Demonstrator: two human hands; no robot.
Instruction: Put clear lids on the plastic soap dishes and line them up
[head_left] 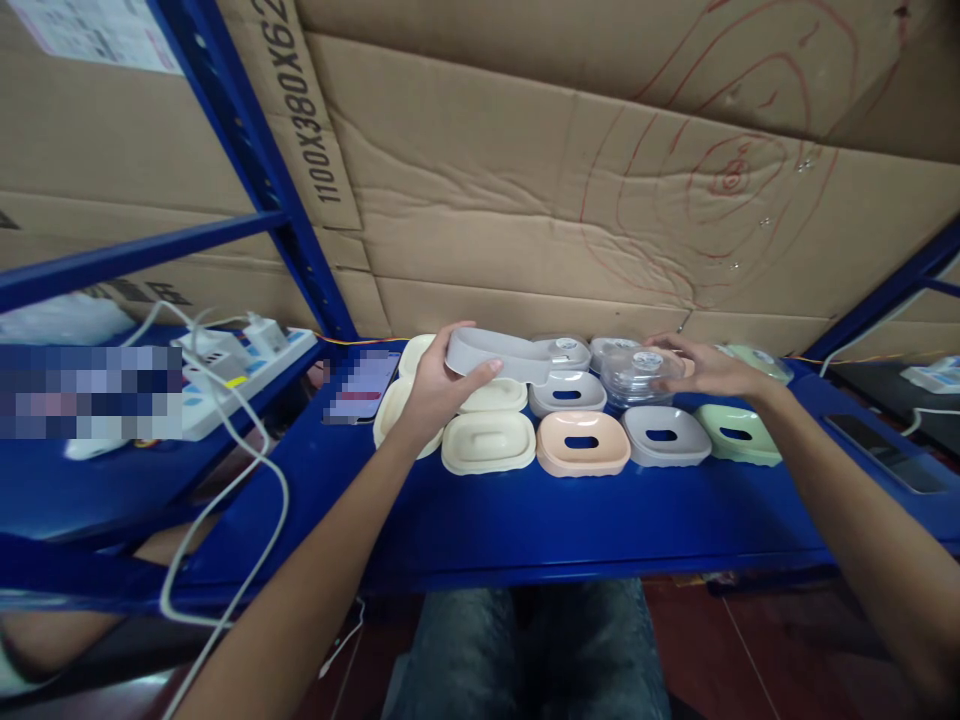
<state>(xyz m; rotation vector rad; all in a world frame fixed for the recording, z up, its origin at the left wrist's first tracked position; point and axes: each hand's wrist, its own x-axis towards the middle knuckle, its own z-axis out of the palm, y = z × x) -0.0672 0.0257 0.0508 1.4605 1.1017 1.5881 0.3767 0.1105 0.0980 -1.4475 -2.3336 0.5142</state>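
My left hand (433, 385) grips one end of a grey oval tray (499, 355) and holds it just above the blue shelf (525, 520). A little to the right, my right hand (705, 368) rests its fingers on a clear plastic lid (637, 375) that sits on top of a stack. Under and between the hands lie several soap-dish parts: a cream lid (487, 442), a peach base with a slot (583, 443), a grey base (664, 436) and a green base (739, 432).
A white power strip (225, 385) with plugs and a white cable (247, 500) lies on the left shelf. Beside the cream pieces a phone (364, 385) lies flat. Cardboard sheets (562, 200) back the blue rack. My knees (525, 650) show below the shelf edge.
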